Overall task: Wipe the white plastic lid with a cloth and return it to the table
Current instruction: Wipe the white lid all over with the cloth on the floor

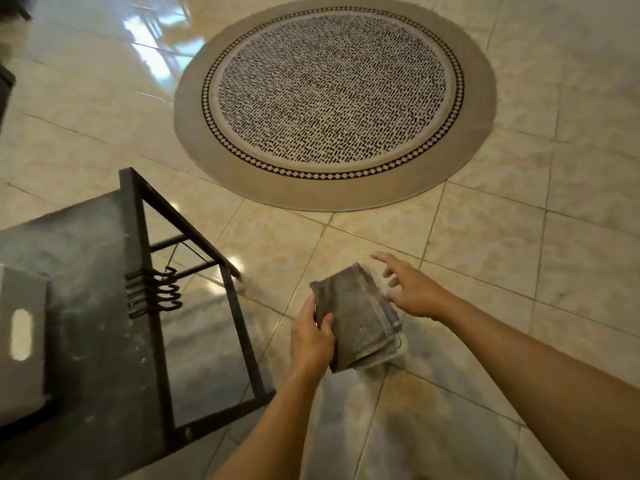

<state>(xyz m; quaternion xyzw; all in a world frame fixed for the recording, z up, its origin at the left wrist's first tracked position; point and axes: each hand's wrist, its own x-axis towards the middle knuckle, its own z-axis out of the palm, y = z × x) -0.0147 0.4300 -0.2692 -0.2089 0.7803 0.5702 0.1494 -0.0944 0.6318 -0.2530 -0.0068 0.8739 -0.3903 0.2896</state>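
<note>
Now left hand [311, 336] grips folded grey cloth [358, 317] over floor; right hand [412, 289] open, fingers spread, just beside cloth's far edge, holding nothing. White sliver [401, 348] peeks from under cloth, possibly lid, cannot tell. Likely wiping step; next move calls for right hand steadying lid or cloth. Dark tabletop [90, 271] at left, dusty, grey box [20, 337] on it. Glossy beige tiled floor [519, 237], round patterned rug [332, 98] beyond

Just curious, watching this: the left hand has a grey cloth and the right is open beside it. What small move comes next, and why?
Probably the right hand closes on the cloth. Its fingers are spread just off the cloth's far edge, while the left hand pinches the near side. A white edge peeks from beneath the cloth, possibly the lid, but I cannot tell.
</note>
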